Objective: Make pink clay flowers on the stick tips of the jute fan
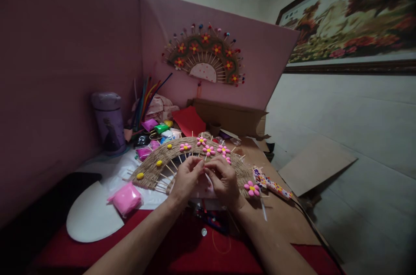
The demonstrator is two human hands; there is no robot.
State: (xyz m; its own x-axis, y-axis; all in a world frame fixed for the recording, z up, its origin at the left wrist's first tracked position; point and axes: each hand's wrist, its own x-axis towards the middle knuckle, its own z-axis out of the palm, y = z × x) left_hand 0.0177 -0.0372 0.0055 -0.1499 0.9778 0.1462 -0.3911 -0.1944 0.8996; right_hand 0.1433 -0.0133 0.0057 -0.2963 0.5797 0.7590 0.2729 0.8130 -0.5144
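Observation:
Both hands meet in front of a twine-woven fan (149,166) with wooden sticks for ribs. My left hand (187,179) is closed, thumb and forefinger pinched together. My right hand (224,179) pinches too, its fingertips almost touching the left ones. Whatever lies between the fingertips is too small to make out. Pink clay flowers with yellow centres, such as one flower (251,188) at the right end, sit on the fan's band. Yellow clay dots (159,163) mark its left side. A pink clay packet (126,198) lies left of my left hand.
A white half-disc (94,214) lies at front left, a purple bottle (109,123) behind it. Coloured clay packets (160,128) crowd the back. A flower-patterned glue gun (271,185) rests on cardboard (292,218) at right. A finished fan (204,56) hangs on the pink panel.

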